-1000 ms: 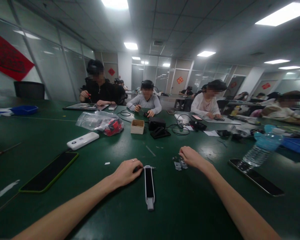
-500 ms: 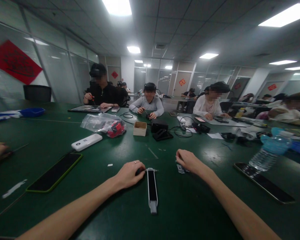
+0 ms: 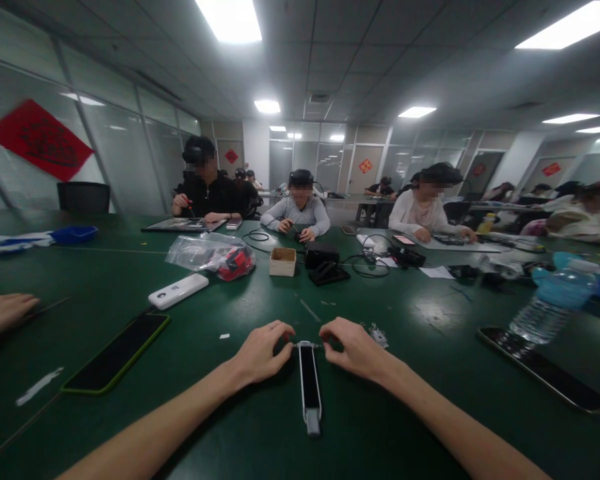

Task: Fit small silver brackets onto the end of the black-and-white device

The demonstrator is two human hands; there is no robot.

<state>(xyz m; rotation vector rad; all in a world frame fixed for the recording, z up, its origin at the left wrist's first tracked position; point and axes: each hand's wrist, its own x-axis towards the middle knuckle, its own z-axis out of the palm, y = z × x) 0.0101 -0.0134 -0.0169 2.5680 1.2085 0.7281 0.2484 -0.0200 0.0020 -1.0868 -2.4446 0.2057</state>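
Between both hands' fingers point(image 3: 286, 358) lies the slim device point(image 3: 310, 383).

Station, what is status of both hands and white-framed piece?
Left hand, right hand: either side of far end of white-framed piece, grip unclear. Piece: on green table. Small metal parts: just beyond right hand.

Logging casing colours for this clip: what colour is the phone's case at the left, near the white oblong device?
The phone case is lime green, clearest in the head view.
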